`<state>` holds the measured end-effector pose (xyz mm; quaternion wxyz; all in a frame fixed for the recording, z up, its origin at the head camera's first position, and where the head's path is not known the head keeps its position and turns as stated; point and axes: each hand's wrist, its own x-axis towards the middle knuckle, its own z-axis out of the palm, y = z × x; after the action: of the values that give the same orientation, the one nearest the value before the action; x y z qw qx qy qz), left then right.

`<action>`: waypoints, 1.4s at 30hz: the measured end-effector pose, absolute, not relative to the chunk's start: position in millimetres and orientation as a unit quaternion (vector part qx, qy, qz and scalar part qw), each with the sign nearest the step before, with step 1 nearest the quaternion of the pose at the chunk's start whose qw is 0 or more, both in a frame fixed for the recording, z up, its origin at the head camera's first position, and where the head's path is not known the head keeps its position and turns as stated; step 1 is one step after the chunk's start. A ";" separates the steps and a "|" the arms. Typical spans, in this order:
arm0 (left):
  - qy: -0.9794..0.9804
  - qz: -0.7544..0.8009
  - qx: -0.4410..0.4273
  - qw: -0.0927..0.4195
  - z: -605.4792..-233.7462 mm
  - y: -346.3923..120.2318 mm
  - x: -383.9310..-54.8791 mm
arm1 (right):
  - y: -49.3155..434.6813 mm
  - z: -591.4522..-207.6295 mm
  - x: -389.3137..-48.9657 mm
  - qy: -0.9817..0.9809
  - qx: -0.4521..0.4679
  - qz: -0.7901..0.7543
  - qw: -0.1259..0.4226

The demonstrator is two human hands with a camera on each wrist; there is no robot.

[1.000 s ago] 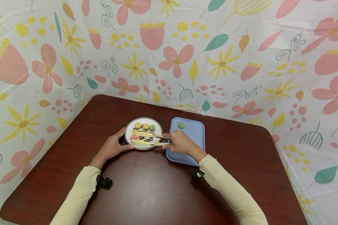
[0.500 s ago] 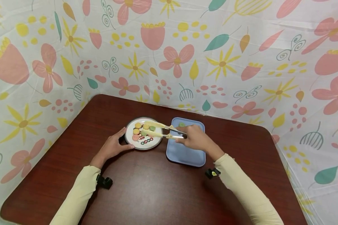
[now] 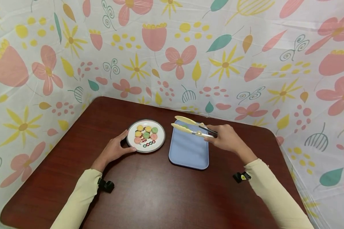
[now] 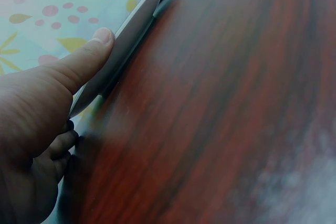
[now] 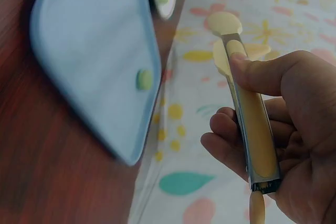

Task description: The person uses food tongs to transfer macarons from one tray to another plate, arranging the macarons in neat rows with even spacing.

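Note:
My left hand (image 3: pixel 113 149) holds the left rim of a round white plate (image 3: pixel 160 141), thumb over the edge and fingers under it in the left wrist view. Several yellow, green and pink macarons (image 3: pixel 146 135) sit on the plate in a loose cluster. In my right hand (image 3: pixel 226 138) is a pair of tongs (image 3: pixel 184 120) with cream tips. The tongs are spread, with nothing between the tips, above the far part of a blue tray (image 3: pixel 189 152). One green macaron (image 5: pixel 144 80) lies on that tray; the tongs partly hide it in the head view.
The plate and tray stand side by side on a dark red-brown table (image 3: pixel 149 190). Flower-printed cloth (image 3: pixel 172 47) rises behind the table's back edge and along both sides. A black wrist mount (image 3: pixel 106 185) is strapped at my left sleeve, another at the right.
My right hand has carried the tongs from over the plate rightward to above the tray, uncovering the macarons on the plate. The left hand stays at the plate's rim.

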<state>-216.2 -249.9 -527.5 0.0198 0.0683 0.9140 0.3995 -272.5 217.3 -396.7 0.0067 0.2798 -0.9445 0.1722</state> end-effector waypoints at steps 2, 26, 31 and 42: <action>0.915 0.397 0.067 0.023 -527.0 -249.8 -216.0 | 225.5 -400.3 -274.4 -0.949 0.268 0.168 0.005; 0.914 0.400 0.071 0.010 -528.1 -248.7 -215.4 | 254.5 -443.2 -294.3 -0.959 0.229 0.162 -0.036; 0.915 0.399 0.069 0.010 -529.2 -249.0 -215.4 | 255.2 -448.5 -297.4 -0.959 0.229 0.165 -0.040; 0.914 0.400 0.069 0.006 -528.8 -248.9 -215.1 | 254.2 -453.7 -301.8 -0.960 0.221 0.166 -0.049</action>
<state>-215.1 -248.9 -528.8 0.0060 0.0685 0.9139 0.4000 -301.8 254.2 -453.7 -0.0487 0.2212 -0.9598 0.1658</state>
